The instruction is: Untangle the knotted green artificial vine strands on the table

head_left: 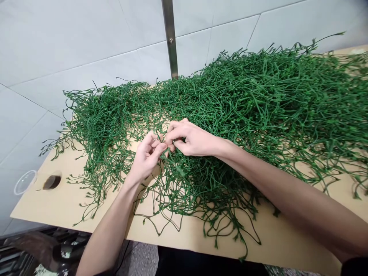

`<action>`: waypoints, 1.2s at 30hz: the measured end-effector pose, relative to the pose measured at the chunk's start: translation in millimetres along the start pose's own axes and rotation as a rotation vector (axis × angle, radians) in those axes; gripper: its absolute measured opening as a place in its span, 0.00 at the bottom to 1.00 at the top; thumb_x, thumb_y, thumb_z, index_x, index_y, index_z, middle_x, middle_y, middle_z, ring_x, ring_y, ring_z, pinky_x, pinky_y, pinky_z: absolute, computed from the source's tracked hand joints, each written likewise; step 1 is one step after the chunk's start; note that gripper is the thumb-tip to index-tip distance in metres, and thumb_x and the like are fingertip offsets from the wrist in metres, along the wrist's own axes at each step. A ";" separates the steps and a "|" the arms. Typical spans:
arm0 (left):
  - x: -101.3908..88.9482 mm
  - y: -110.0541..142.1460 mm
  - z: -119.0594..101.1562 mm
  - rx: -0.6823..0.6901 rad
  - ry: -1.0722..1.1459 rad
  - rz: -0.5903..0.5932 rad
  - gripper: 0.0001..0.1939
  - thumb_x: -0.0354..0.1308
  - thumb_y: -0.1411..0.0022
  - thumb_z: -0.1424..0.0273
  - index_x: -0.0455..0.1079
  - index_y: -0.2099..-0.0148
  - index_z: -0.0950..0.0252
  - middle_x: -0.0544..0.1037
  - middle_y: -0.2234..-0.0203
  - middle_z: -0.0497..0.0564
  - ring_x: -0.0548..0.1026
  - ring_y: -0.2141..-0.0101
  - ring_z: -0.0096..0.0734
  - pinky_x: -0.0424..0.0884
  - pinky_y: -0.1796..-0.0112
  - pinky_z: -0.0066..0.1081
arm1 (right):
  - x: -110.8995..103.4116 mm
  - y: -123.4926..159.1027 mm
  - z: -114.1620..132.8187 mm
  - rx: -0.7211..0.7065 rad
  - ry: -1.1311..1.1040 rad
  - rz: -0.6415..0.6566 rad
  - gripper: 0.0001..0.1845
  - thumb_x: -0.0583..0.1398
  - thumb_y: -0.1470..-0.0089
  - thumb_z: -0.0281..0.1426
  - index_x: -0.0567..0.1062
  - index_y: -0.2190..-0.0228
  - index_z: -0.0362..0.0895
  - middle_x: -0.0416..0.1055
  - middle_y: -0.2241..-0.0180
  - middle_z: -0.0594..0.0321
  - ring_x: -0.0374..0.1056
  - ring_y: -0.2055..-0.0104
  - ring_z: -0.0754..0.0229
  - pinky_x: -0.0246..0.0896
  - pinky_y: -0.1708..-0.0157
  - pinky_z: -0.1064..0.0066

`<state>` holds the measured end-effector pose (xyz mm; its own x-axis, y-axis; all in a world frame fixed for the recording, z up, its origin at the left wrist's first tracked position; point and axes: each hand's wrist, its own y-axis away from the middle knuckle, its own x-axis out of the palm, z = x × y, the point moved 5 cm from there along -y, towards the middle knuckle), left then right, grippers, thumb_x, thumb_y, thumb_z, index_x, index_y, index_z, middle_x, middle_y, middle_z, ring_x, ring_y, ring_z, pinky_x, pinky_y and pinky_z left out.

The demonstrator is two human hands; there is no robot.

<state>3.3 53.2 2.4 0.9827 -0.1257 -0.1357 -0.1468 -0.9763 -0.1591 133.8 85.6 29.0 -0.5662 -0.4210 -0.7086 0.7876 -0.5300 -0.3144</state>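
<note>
A big tangled heap of thin green stems (253, 96), plastic-looking with small branched tips, spreads over a pale wooden-coloured tabletop (287, 237). Over the middle of it, my left hand (148, 155) pinches a green stem (158, 135) between thumb and fingers. My right hand (191, 138) comes in from the right, its fingertips closed together against the left thumb at the same stem. The exact contact between the fingertips is partly hidden. Loose stems hang around and below both hands.
A round hole (52, 182) is cut in the tabletop's left end, near a clear plastic rim (25, 182). A metal upright (171, 40) stands against the white tiled wall (86, 34). Dark slatted objects (43, 253) lie below the table's left front edge.
</note>
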 end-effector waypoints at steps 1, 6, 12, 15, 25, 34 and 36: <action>-0.5 -0.2 0.4 -0.015 0.026 0.006 0.19 0.65 0.45 0.55 0.61 0.64 0.61 0.66 0.83 0.41 0.67 0.80 0.22 0.63 0.79 0.22 | -0.7 0.1 -1.4 -0.003 -0.002 0.008 0.14 0.49 0.52 0.19 0.71 0.76 0.43 0.69 0.69 0.63 0.61 0.61 0.60 0.44 0.54 0.63; -10.0 -4.7 -1.3 0.023 0.042 -0.079 0.18 0.65 0.44 0.56 0.62 0.65 0.62 0.68 0.80 0.41 0.65 0.81 0.20 0.66 0.78 0.23 | -12.9 -0.1 -6.4 0.150 -0.010 -0.054 0.13 0.50 0.47 0.25 0.76 0.70 0.43 0.72 0.64 0.61 0.60 0.54 0.55 0.40 0.50 0.58; -16.6 -6.5 -6.5 0.127 -0.050 -0.187 0.18 0.67 0.47 0.56 0.65 0.67 0.63 0.69 0.74 0.45 0.68 0.73 0.24 0.66 0.72 0.24 | -17.3 2.0 4.4 0.132 0.032 -0.049 0.07 0.58 0.49 0.32 0.76 0.74 0.44 0.76 0.63 0.62 0.60 0.52 0.53 0.40 0.53 0.59; -19.1 -4.6 -4.3 0.093 -0.080 -0.205 0.18 0.66 0.46 0.56 0.64 0.66 0.62 0.68 0.76 0.44 0.69 0.72 0.25 0.65 0.71 0.24 | -13.4 2.6 9.5 0.072 0.036 0.019 0.07 0.59 0.48 0.31 0.75 0.75 0.44 0.76 0.61 0.61 0.60 0.52 0.54 0.42 0.53 0.59; -21.0 -5.2 -7.0 0.149 -0.122 -0.204 0.16 0.67 0.47 0.58 0.67 0.66 0.63 0.70 0.74 0.46 0.68 0.72 0.25 0.64 0.71 0.26 | -14.0 1.0 11.9 0.066 0.021 0.036 0.05 0.59 0.47 0.29 0.75 0.73 0.43 0.75 0.68 0.62 0.64 0.57 0.56 0.46 0.50 0.60; -22.8 -6.5 -11.4 0.185 -0.074 -0.176 0.17 0.71 0.51 0.63 0.66 0.67 0.64 0.73 0.72 0.46 0.72 0.70 0.24 0.69 0.68 0.25 | -22.4 -1.0 8.5 0.095 -0.050 -0.064 0.07 0.56 0.43 0.30 0.73 0.69 0.40 0.73 0.69 0.62 0.64 0.66 0.64 0.53 0.60 0.69; -23.5 -7.0 -10.0 0.169 -0.051 -0.208 0.18 0.72 0.53 0.65 0.67 0.67 0.64 0.74 0.71 0.46 0.75 0.69 0.24 0.71 0.67 0.25 | -25.3 0.6 6.9 0.121 -0.055 -0.072 0.08 0.57 0.43 0.32 0.73 0.65 0.40 0.71 0.71 0.64 0.62 0.69 0.65 0.52 0.65 0.71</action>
<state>-17.7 61.2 16.5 0.9874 0.0875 -0.1315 0.0365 -0.9363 -0.3492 146.9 90.8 51.1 -0.6353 -0.4164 -0.6504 0.7113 -0.6436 -0.2826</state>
